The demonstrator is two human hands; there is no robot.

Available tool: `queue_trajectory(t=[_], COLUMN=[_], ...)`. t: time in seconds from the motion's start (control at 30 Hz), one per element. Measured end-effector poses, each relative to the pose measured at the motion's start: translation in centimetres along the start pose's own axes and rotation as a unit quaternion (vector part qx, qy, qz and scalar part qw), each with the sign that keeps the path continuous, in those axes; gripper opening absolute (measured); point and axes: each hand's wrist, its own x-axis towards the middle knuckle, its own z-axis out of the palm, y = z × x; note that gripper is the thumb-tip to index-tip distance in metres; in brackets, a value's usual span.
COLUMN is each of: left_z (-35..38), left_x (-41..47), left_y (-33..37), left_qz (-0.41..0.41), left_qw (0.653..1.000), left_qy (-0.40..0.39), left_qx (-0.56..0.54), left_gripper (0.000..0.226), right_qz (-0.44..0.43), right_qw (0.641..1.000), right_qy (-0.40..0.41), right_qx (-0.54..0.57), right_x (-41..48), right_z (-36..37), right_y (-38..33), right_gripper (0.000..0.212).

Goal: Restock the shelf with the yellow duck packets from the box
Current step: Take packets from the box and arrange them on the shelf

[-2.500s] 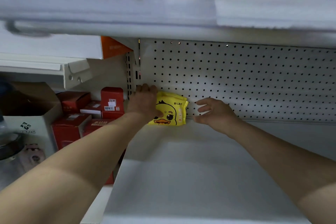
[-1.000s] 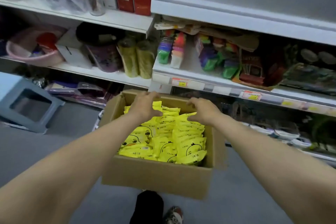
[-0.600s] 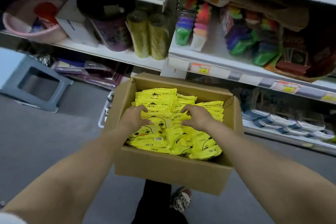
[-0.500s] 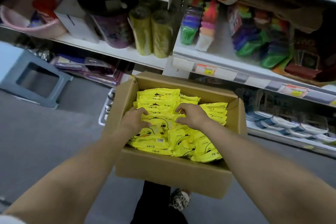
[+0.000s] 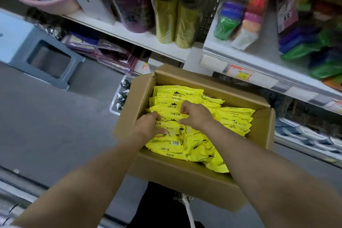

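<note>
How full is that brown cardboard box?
Nearly full: yellow duck packets pile close to the rim of the open brown cardboard box.

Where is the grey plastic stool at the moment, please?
The grey plastic stool stands on the floor at the left of the head view, left of the cardboard box and in front of the bottom shelf's purple packets.

Bare forearms (image 5: 88, 181), black trousers (image 5: 157, 207), patterned shoe (image 5: 185, 197)

Yellow, black-printed duck packets (image 5: 187, 114) fill a brown box (image 5: 177, 176).
</note>
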Motion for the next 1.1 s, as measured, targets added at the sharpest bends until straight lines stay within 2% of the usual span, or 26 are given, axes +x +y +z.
queue_trajectory(t=[0.13,0.27,0.33,0.4,0.47,0.6,0.7,0.87,0.93,0.97,1.03,1.1], left_z=[0.7,1.2,1.3,1.3,1.1,-0.1,-1.6,-3.2,-3.7,-4.1,-5.1,-6.4], left_x=[0.2,0.0,-0.3,-0.5,-0.7,-1.6,-3.1,-6.3,-7.4,-8.1,-9.4,-10.7], left_y=[-0.2,-0.3,-0.2,-0.1,0.0,0.9,2.9,8.0,10.2,11.2,13.0,15.0], left_qz=[0.005,0.019,0.028,0.028,0.016,0.019,0.044,0.084,0.109,0.125,0.134,0.130], left_qw=[0.999,0.999,0.997,0.994,0.992,0.993,0.994,0.991,0.989,0.988,0.984,0.972], left_qy=[-0.037,-0.021,-0.017,-0.018,-0.021,-0.028,-0.064,-0.099,-0.094,-0.094,-0.097,-0.119], left_qx=[0.011,0.043,0.071,0.102,0.120,0.112,0.078,-0.013,0.000,-0.007,-0.069,-0.154], left_gripper=[0.067,0.066,0.062,0.053,0.047,0.061,0.074,0.081,0.080,0.079,0.074,0.060], right_qz=[0.006,-0.007,0.005,0.024,0.036,0.057,0.070,0.070,0.069,0.066,0.048,0.041], right_qw=[0.998,0.991,0.990,0.994,0.997,0.997,0.997,0.996,0.993,0.991,0.987,0.982], right_qy=[0.005,0.027,0.024,0.002,-0.027,-0.047,-0.031,0.023,0.055,0.073,0.102,0.122], right_qx=[-0.057,-0.129,-0.137,-0.109,-0.064,-0.020,-0.007,0.059,0.082,0.087,0.110,0.135], right_x=[0.1,-0.4,-0.7,-0.9,-1.4,-3.9,-6.4,-11.4,-13.3,-14.3,-16.4,-18.6], right_z=[0.6,1.8,2.1,1.9,1.0,-2.0,-4.6,-8.0,-9.2,-10.0,-11.6,-13.4], right_y=[-0.7,-1.4,-1.5,-1.2,-0.6,1.7,3.9,6.7,7.6,8.0,8.7,9.0], right_gripper=[0.043,0.056,0.052,0.048,0.054,0.071,0.074,0.073,0.069,0.060,0.033,0.025])
